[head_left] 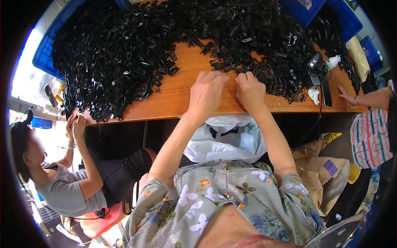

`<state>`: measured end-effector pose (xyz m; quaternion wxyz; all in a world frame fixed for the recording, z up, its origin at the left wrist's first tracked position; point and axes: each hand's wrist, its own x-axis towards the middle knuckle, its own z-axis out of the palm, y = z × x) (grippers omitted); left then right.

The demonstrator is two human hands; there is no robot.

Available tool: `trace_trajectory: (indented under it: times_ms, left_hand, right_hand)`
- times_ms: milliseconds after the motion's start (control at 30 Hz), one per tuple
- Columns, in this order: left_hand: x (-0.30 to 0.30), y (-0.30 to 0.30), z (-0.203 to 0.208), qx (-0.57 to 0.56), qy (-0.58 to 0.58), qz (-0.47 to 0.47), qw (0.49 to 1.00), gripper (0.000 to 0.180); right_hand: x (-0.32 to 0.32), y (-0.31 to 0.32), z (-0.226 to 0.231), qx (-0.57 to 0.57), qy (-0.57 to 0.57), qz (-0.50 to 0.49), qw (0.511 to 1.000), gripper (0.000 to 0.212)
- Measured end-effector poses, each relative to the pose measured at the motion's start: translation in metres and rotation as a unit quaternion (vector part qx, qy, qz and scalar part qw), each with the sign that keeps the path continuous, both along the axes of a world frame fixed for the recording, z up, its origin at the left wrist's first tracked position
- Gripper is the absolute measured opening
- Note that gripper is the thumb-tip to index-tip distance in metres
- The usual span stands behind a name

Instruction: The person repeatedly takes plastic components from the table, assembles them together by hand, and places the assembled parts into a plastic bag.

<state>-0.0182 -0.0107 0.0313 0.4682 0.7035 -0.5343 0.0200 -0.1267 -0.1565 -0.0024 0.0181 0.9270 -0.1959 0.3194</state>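
Over the wooden table [165,97] near its front edge, both hands are close together, just short of a heap of small black plastic clips [252,39]. My left hand [206,93] is closed, its fingers curled toward the right and a little blurred. Beside it, my right hand [250,91] is closed too, with its knuckles up by the nearest black pieces. Whatever the fingertips hold is hidden or too small to name. Below the hands, between my forearms, a white plastic bag [252,146] hangs open at the table edge with a few black pieces inside.
A larger heap of black pieces [111,62] covers the left side. Blue crates [43,53] stand behind. To the right lie a phone [326,93], crumpled tissue [314,96] and a white-capped bottle [333,61]. A co-worker [70,177] sits left; another person's hand [346,95] rests right.
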Motion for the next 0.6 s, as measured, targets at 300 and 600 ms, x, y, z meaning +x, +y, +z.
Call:
trace_trajectory:
  times_ms: [300,600]
  left_hand:
    - [0.025,-0.014,-0.024,0.048,-0.141,0.102,0.984,0.015]
    - [0.032,-0.017,-0.024,-0.068,0.058,0.129,0.988,0.026]
  right_hand:
    - [-0.007,-0.016,0.026,-0.032,-0.09,0.021,0.995,0.009]
    - [0.038,-0.079,0.049,0.04,0.058,0.013,0.997,0.009]
